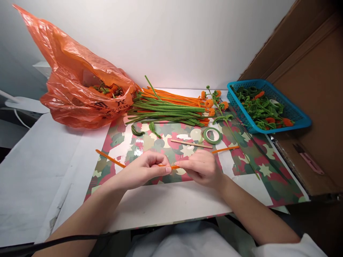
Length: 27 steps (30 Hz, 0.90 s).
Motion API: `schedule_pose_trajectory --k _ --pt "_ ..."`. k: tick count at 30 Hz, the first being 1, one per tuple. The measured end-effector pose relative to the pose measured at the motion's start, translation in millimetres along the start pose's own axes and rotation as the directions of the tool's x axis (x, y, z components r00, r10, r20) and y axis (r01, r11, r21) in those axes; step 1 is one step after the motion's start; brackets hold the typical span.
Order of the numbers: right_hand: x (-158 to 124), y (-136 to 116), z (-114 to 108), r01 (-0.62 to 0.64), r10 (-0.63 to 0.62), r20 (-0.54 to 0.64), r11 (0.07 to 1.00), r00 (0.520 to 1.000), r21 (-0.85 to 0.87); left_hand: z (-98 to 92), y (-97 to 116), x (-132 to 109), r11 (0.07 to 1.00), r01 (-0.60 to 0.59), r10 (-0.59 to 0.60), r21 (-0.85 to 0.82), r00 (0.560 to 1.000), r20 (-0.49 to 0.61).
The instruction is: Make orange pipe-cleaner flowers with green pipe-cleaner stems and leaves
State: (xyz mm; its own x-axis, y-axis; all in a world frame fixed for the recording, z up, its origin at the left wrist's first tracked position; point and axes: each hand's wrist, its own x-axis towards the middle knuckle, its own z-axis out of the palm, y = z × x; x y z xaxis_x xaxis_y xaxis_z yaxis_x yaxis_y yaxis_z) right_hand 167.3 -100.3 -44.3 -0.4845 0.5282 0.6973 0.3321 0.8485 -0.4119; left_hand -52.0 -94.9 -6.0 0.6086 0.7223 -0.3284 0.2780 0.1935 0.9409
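An orange pipe cleaner (pixel 110 158) runs crosswise through both my hands, its ends sticking out on either side. My left hand (pixel 150 166) pinches it between thumb and fingers near the middle. Just to the right, my right hand (pixel 199 167) grips the same pipe cleaner, with a short stretch showing between the fingertips. Beyond the hands lie a thin wooden stick (pixel 191 144) and a roll of green tape (pixel 212 135). Two small bent green pieces, a curled one (pixel 137 130) and a leaf-like one (pixel 154 130), rest farther left.
Bundles of green pipe cleaners (pixel 171 111) and orange pipe cleaners (pixel 171 96) lie at the back, beside a stem with orange flowers (pixel 209 103). An orange plastic bag (pixel 88 92) stands left. A blue basket (pixel 284 126) holds green pieces; a pink-handled cutter (pixel 311 162) lies on cardboard.
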Motion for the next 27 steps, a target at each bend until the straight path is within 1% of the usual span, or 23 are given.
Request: schedule_pose_trajectory --k 2,3,4,6,8,10,13,15,18,21,24,27 --pt "0.5 0.2 -0.1 -0.047 0.047 0.007 0.998 0.999 0.042 2.2 -2.5 -1.4 0.992 -0.113 0.117 0.061 0.991 -0.069" --pt "0.8 0.3 -0.2 -0.069 0.069 0.003 0.995 0.998 0.066 3.3 -3.9 -1.9 0.974 -0.196 0.208 0.113 0.972 -0.107" --pt "1.0 0.5 -0.2 -0.087 0.088 -0.007 0.992 0.996 0.09 4.2 -5.4 -2.3 0.941 -0.284 0.31 0.183 0.941 -0.135" --pt "1.4 0.6 -0.1 -0.113 0.118 -0.03 0.984 0.993 0.135 4.9 -8.4 -2.3 0.834 -0.421 0.493 0.356 0.859 -0.139" --pt "1.8 0.1 0.0 -0.136 0.145 -0.036 0.974 0.989 0.182 3.9 -11.1 -1.4 0.704 -0.494 0.619 0.51 0.779 -0.101" --pt "2.3 -1.1 0.0 -0.157 0.165 -0.018 0.961 0.986 0.228 1.9 -13.5 -0.1 0.596 -0.532 0.695 0.601 0.716 -0.056" --pt "3.1 -3.0 -0.5 -0.194 0.198 0.011 0.941 0.98 0.276 -1.1 -15.7 2.1 0.482 -0.577 0.768 0.66 0.64 -0.002" --pt "3.1 -3.8 -0.8 -0.232 0.236 0.023 0.927 0.972 0.295 -2.1 -16.0 3.3 0.428 -0.588 0.793 0.687 0.608 0.027" --pt "2.4 -4.3 -0.5 -0.299 0.299 0.05 0.897 0.953 0.325 -3.0 -15.4 4.7 0.363 -0.587 0.814 0.723 0.577 0.06" --pt "2.1 -4.8 0.3 -0.362 0.356 0.083 0.866 0.931 0.346 -4.2 -15.1 5.4 0.291 -0.562 0.836 0.774 0.543 0.08" --pt "2.7 -5.6 0.4 -0.417 0.401 0.121 0.836 0.908 0.356 -5.7 -15.1 5.5 0.224 -0.52 0.844 0.824 0.526 0.103" --pt "3.6 -6.1 -0.2 -0.456 0.429 0.156 0.81 0.889 0.368 -6.6 -15.1 5.3 0.177 -0.505 0.846 0.844 0.516 0.131"
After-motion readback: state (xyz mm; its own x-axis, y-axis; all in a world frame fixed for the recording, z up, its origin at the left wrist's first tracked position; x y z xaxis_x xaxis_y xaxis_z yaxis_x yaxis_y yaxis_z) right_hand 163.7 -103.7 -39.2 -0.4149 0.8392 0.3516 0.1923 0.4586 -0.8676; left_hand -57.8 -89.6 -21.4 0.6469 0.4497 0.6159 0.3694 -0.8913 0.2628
